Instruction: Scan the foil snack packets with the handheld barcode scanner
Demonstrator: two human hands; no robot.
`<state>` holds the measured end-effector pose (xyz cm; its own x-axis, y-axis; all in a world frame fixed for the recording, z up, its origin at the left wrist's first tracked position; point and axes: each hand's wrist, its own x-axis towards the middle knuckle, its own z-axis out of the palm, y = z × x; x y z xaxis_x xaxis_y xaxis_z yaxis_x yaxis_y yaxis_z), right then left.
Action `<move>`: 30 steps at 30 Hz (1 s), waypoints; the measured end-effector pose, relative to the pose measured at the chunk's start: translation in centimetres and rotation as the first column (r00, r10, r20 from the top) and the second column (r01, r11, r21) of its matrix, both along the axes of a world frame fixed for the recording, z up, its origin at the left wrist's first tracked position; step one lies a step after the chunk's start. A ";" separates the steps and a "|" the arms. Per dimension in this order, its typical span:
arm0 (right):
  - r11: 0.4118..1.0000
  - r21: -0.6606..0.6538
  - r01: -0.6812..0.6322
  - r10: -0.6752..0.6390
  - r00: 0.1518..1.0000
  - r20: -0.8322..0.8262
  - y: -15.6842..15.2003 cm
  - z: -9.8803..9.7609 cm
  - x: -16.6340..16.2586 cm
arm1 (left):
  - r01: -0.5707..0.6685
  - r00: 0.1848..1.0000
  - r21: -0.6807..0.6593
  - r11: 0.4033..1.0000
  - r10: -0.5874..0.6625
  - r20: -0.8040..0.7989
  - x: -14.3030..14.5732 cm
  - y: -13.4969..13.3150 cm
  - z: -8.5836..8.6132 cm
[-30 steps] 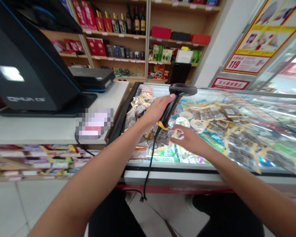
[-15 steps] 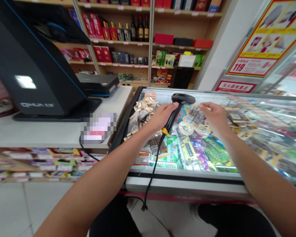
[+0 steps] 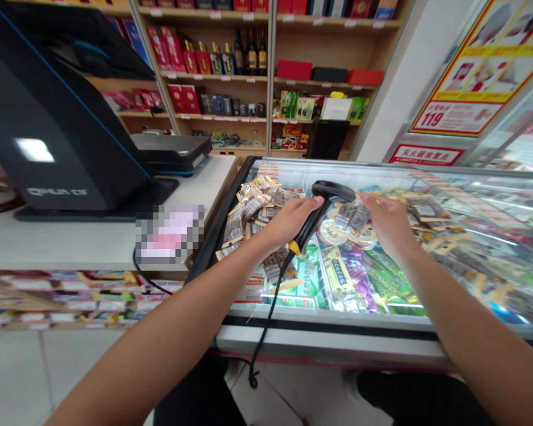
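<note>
My left hand [image 3: 293, 220] is wrapped round the handle of a black barcode scanner [image 3: 314, 220] with a yellow collar at its cable end. The scanner's head points right, towards a small clear packet with a printed label [image 3: 354, 216]. My right hand [image 3: 389, 223] pinches that packet by its upper right edge, close to the scanner's head. Both hands are above a glass-topped freezer [image 3: 293, 326]. Heaps of similar packets with pale wooden sticks [image 3: 254, 207] lie about the hands. Round tubs [image 3: 332, 232] and colourful bags [image 3: 384, 278] show below the packet.
The scanner's black cable [image 3: 266, 325] hangs over the freezer's front edge. On the left counter [image 3: 93, 242] stand a dark checkout machine [image 3: 84, 142] and a flat black device [image 3: 173, 148]. A pixelated item [image 3: 169, 234] lies near the counter's corner. Shelves [image 3: 222, 77] with bottles and boxes line the back.
The scanner's head has dropped slightly and shifted right, closer to the packet. My right hand has lowered a little, still pinching the packet. The view has swung slightly.
</note>
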<state>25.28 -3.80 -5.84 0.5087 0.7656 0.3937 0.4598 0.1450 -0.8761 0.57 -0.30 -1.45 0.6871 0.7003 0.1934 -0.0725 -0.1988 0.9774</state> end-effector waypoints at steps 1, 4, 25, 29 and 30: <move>1.000 0.003 0.016 -0.015 0.998 -0.068 -0.1 0.2 -0.2 | -0.001 1.000 -0.003 1.000 0.001 -0.008 0.0 0.0 0.0; 1.000 0.007 0.026 -0.024 0.985 -0.173 -0.4 0.9 -0.6 | -0.012 1.000 -0.048 0.999 0.011 -0.019 0.2 0.1 0.1; 0.997 -0.020 0.079 -0.080 0.994 -0.078 -0.7 2.0 -0.4 | 0.054 0.997 -0.249 0.967 -0.036 0.074 0.2 -0.7 1.0; 0.993 -0.085 0.085 -0.063 0.969 0.240 -1.6 2.9 1.3 | 0.000 0.998 -0.246 0.969 0.015 0.060 -0.2 0.0 1.6; 0.987 -0.142 0.069 -0.013 0.930 0.367 -1.9 3.1 1.9 | -0.020 0.997 -0.243 0.970 0.037 0.063 -0.4 0.3 1.8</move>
<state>27.22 -5.75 -2.77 0.3843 0.8116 0.4400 0.7538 -0.0007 -0.6571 0.16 -0.04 0.34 0.6575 0.7510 0.0606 -0.1366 0.0398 0.9898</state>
